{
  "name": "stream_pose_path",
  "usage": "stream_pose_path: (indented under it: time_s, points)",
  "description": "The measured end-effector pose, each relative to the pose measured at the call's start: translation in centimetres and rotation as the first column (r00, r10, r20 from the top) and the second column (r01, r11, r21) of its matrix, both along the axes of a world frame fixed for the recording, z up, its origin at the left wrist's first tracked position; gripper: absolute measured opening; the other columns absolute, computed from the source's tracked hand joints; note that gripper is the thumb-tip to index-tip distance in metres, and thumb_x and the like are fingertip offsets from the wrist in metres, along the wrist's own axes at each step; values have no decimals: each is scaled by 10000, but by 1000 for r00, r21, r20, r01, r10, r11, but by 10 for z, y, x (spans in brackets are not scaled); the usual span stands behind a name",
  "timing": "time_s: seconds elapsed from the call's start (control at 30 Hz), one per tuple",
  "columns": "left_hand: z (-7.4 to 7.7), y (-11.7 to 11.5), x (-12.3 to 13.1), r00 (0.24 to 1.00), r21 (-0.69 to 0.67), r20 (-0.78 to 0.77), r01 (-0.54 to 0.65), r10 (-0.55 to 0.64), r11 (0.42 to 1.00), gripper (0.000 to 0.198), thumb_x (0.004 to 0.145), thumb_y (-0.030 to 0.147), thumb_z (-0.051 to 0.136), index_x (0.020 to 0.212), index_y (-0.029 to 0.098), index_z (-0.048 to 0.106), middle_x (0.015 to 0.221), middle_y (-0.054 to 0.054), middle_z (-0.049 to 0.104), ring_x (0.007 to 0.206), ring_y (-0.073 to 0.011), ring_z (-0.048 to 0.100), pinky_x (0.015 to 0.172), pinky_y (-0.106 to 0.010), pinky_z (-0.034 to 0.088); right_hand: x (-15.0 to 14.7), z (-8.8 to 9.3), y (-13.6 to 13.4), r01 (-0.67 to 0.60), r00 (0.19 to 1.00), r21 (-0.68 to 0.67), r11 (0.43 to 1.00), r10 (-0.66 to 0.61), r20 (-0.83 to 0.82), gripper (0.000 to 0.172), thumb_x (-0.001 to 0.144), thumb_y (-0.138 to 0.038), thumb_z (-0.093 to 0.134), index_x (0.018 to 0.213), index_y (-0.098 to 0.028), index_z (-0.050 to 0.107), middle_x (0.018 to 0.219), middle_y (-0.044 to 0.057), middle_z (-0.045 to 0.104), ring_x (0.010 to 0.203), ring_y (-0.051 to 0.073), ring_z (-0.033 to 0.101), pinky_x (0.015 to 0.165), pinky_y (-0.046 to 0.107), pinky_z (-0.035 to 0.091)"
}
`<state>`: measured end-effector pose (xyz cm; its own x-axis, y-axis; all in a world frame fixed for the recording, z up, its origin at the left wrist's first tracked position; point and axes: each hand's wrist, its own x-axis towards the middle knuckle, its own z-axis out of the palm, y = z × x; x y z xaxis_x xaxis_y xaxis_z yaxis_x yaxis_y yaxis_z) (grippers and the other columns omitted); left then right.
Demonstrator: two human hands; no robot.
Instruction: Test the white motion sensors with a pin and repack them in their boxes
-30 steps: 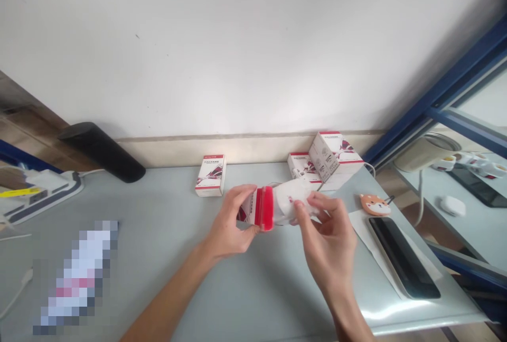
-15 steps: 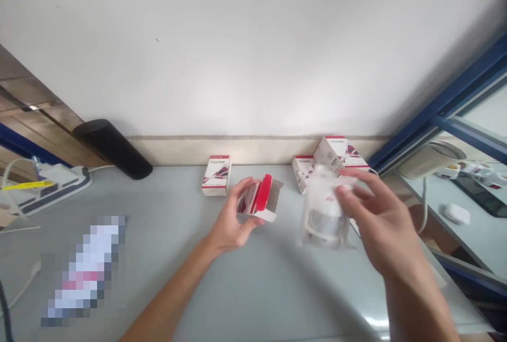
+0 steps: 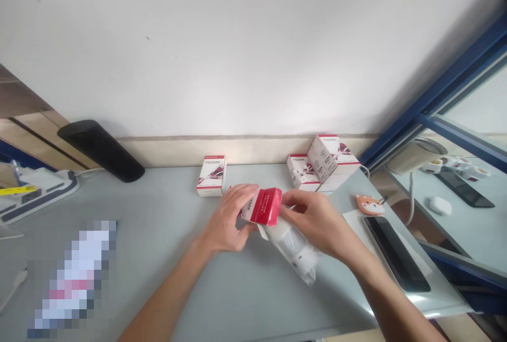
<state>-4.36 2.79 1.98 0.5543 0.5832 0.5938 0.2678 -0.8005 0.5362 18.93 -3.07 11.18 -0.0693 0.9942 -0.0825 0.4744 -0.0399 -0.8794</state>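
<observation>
My left hand (image 3: 228, 221) is closed around a small red-and-white carton (image 3: 261, 207), tilted with its open end toward the right and its red flap lifted. Into that mouth reaches one end of a white device in a clear plastic bag (image 3: 295, 249); most of it hangs outside, slanting down to the right. My right hand (image 3: 312, 219) grips the bagged device from above, near the flap. Its fingertips are partly hidden behind the flap and the bag.
Behind my hands, one carton (image 3: 211, 176) stands by the wall and several stacked cartons (image 3: 332, 160) sit to the right. A phone (image 3: 396, 252) and a fox-faced case (image 3: 370, 204) lie at right. A black cylinder (image 3: 103, 149) and a power strip (image 3: 39, 194) are at left.
My right hand has brought the bagged device leftward to the carton, and one end is now at its mouth. The carton's flap has swung out over the bag. The view has shifted slightly.
</observation>
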Motion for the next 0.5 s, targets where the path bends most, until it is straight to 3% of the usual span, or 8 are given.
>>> stream_pose_path:
  time_s: [0.1, 0.23, 0.37, 0.43, 0.5]
  points:
    - [-3, 0, 4, 998, 70, 62, -31, 26, 997, 776, 879, 187, 717, 1562, 313, 369, 1441, -156, 605, 1340, -368, 575, 1098, -610, 481, -7, 0, 4, 110, 991, 33, 993, -112, 68, 220, 932, -431, 671, 1028, -242, 728, 913, 24, 798, 705, 183, 677, 618, 292, 475]
    - [-6, -5, 11, 992, 86, 122, -43, 32, 995, 795, 860, 189, 725, 1567, 290, 375, 1430, -164, 606, 1282, -363, 600, 1037, -586, 523, -17, -2, 7, 189, 968, 93, 978, -201, 147, 236, 946, -475, 650, 918, -249, 710, 812, 5, 759, 686, 181, 647, 644, 304, 474]
    - [-12, -8, 15, 984, 76, 179, -22, 8, 997, 785, 850, 187, 732, 1551, 282, 390, 1420, -170, 596, 1285, -359, 588, 1001, -559, 542, -17, -6, 13, 83, 993, 195, 977, -98, 71, 267, 1013, -420, 579, 916, -248, 758, 1127, 48, 758, 998, 206, 705, 877, 331, 527]
    - [-17, -8, 16, 978, 35, 209, -24, 16, 999, 769, 859, 200, 738, 1543, 271, 393, 1428, -178, 582, 1302, -358, 578, 1002, -551, 547, -12, -4, 13, 17, 998, 199, 980, -29, 58, 333, 1044, -441, 531, 922, -239, 766, 1233, 72, 698, 1080, 210, 683, 888, 322, 533]
    - [-21, -8, 16, 967, 5, 253, -28, 26, 1000, 753, 873, 231, 744, 1539, 265, 394, 1433, -186, 569, 1311, -361, 575, 1020, -563, 540, -9, 1, 10, -63, 996, 164, 985, 53, 65, 362, 1057, -475, 507, 973, -238, 768, 1217, 84, 651, 1059, 204, 666, 856, 315, 542]
